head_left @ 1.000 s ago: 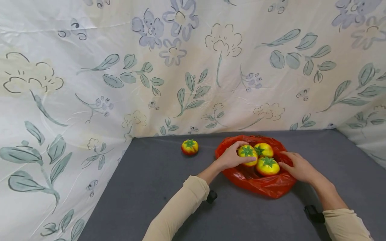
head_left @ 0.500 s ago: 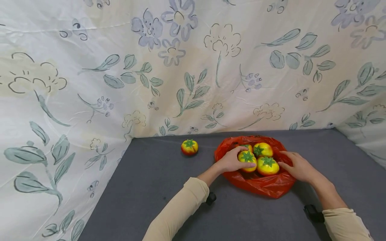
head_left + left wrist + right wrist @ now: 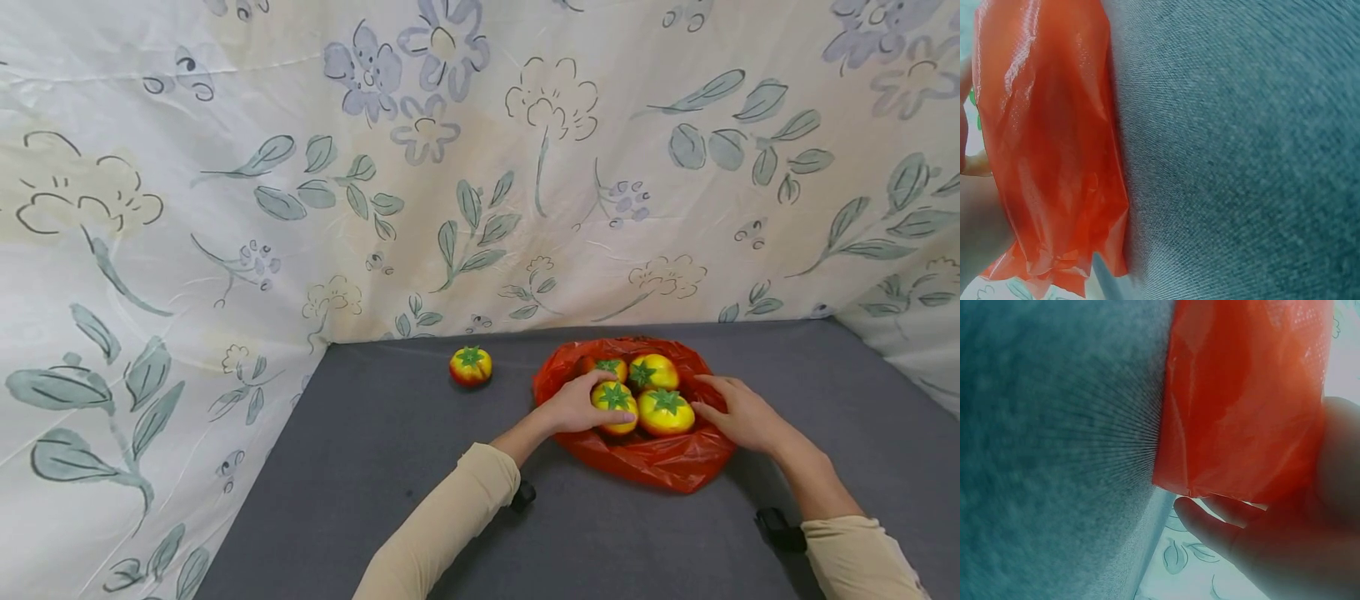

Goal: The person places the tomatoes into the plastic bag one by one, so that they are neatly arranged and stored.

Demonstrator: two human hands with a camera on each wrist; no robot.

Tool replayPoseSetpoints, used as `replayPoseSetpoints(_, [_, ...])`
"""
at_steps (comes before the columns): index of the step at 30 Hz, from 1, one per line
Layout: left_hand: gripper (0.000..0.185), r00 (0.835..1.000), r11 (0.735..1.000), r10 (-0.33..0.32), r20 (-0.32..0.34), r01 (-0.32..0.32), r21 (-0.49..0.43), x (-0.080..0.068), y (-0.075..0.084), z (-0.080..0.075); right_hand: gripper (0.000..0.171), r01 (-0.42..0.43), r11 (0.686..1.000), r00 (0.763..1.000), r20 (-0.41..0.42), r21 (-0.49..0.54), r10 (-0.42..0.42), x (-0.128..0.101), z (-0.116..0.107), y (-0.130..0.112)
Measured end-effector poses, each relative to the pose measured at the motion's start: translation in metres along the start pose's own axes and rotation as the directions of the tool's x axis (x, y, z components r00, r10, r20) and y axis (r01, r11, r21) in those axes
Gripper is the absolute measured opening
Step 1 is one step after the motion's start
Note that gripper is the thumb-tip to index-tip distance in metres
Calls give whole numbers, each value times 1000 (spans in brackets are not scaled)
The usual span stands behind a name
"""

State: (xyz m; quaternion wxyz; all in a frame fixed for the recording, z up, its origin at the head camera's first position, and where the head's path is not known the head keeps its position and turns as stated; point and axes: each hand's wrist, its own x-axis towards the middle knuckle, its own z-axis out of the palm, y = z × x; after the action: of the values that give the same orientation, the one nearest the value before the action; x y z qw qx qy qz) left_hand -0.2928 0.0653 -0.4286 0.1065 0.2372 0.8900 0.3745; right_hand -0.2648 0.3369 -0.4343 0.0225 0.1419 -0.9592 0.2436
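Observation:
A red plastic bag (image 3: 660, 467) lies with its mouth spread, several fruits inside. They are yellow and red, tomato-like, with green star-shaped tops. My left hand (image 3: 577, 406) reaches over the bag's left rim and holds the front-left fruit (image 3: 615, 407) between thumb and fingers. Beside that one sits another fruit (image 3: 666, 413), with a third fruit (image 3: 654, 372) behind it. One more fruit (image 3: 611, 368) shows partly beyond my left fingers. On the bag's right side, my right hand (image 3: 746, 414) holds the rim. In the right wrist view, fingers (image 3: 1207, 525) curve around the red plastic.
A single fruit (image 3: 471, 367) rests on the dark grey tabletop (image 3: 360, 467), left of the bag. Floral cloth (image 3: 465, 208) hangs behind the table and along both sides. Black wrist-worn devices sit under both forearms.
My left hand has shifted slightly nearer with its fruit, settling at the bag's front left. The fruit behind it has come into view. My right hand stays at the rim.

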Motion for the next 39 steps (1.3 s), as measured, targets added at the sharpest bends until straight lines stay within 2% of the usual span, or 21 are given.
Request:
replayPoseSetpoints(6, [68, 1000, 999, -15, 25, 14, 48, -1, -3, 4, 63, -3, 1000, 1000, 4, 5, 3, 0, -1, 1])
replayPoseSetpoints(14, [68, 997, 998, 4, 71, -9, 68, -2, -6, 6, 66, -3, 1000, 1000, 10, 15, 3, 0, -1, 2])
replayPoseSetpoints(26, [70, 994, 994, 39, 98, -49, 103, -1, 0, -7, 64, -17, 1000, 1000, 4, 10, 17, -2, -1, 1])
replayPoseSetpoints(33, [64, 995, 998, 44, 84, -47, 35, -3, 3, -23, 64, -15, 1000, 1000, 11, 5, 15, 0, 0, 2])
replayPoseSetpoints(39, [53, 994, 992, 107, 14, -106, -68, -9, 5, -40, 64, -3, 1000, 1000, 3, -2, 3, 0, 0, 4])
